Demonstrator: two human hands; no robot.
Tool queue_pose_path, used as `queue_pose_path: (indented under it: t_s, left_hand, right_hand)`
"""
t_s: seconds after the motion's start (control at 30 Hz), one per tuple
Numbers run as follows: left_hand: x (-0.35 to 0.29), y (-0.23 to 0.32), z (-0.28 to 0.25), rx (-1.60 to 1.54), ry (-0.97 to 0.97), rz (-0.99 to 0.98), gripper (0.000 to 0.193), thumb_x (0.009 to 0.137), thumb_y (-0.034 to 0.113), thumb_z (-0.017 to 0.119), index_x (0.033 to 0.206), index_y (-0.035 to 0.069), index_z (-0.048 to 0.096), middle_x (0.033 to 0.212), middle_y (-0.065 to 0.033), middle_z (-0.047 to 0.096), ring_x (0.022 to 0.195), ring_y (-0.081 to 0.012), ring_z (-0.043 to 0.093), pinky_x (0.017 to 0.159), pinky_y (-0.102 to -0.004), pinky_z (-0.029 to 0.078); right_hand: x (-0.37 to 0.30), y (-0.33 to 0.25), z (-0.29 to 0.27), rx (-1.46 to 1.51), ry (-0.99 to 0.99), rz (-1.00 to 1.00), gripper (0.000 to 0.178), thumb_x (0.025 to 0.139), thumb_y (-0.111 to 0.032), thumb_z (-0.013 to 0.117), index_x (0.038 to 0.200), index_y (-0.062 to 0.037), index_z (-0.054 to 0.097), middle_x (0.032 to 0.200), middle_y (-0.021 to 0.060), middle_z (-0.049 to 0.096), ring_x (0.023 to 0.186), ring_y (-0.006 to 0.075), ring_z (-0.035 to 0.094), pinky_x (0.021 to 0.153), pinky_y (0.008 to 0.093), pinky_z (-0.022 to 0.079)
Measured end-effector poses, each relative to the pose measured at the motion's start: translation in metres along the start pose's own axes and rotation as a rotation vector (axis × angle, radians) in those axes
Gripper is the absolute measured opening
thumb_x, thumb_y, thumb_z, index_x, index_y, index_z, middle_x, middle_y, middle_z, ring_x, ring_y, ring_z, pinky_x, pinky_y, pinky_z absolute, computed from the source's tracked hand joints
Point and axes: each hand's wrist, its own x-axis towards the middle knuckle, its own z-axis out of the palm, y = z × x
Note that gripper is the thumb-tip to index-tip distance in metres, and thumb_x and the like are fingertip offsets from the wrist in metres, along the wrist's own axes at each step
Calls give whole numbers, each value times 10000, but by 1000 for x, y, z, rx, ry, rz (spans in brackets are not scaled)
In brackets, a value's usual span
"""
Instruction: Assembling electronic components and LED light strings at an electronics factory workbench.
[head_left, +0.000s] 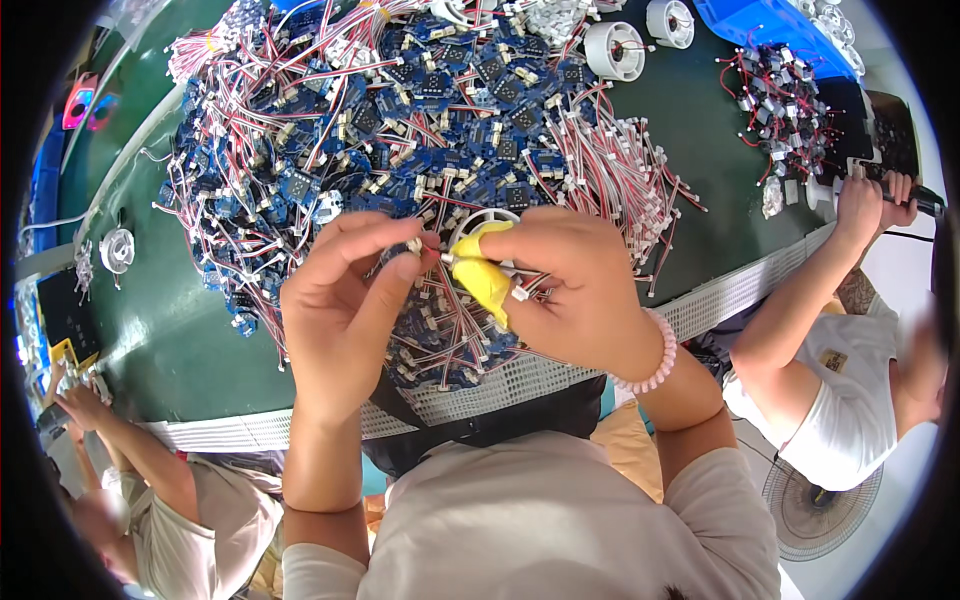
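My left hand [340, 305] pinches a small whitish connector [414, 245] between thumb and forefinger. Facing it, my right hand [585, 285] has yellow coverings [482, 280] on its thumb and forefinger and a pink beaded band at the wrist. Those covered fingertips grip a thin cable whose small pale end points at my left hand. A bit of red shows between the two hands. From under my right fingers a white plug [519, 293] on wires sticks out. Behind the fingertips lies a white ring-shaped part [487, 222], partly hidden.
A big heap of blue circuit boards [430, 110] with red, white and black cables [625, 190] covers the green table [690, 120]. White round housings [613, 52] and a blue bin [780, 35] stand at the far right. Co-workers sit on both sides; a fan [825, 505] is lower right.
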Motion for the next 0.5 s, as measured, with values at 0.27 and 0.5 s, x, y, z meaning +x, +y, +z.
queue_pose_path:
  t_s: [0.27, 0.5]
  left_hand:
    - [-5, -2, -7, 20, 87, -98, 224, 792, -79, 618, 1014, -57, 600, 936, -113, 630, 819, -158, 633, 733, -269, 535]
    - [-7, 4, 1, -31, 44, -159, 232, 782, -80, 633, 1012, -53, 612, 926, -108, 641, 816, -131, 625, 723, -232, 515]
  right_hand:
    - [-4, -22, -1, 176, -73, 122, 193, 593, -90, 669, 786, -96, 661, 639, 37, 617, 522, 197, 541, 494, 321, 443]
    - [-1, -3, 4, 230, 17, 175, 162, 644, -59, 646, 806, -59, 638, 720, 55, 639, 612, 208, 555, 540, 306, 450]
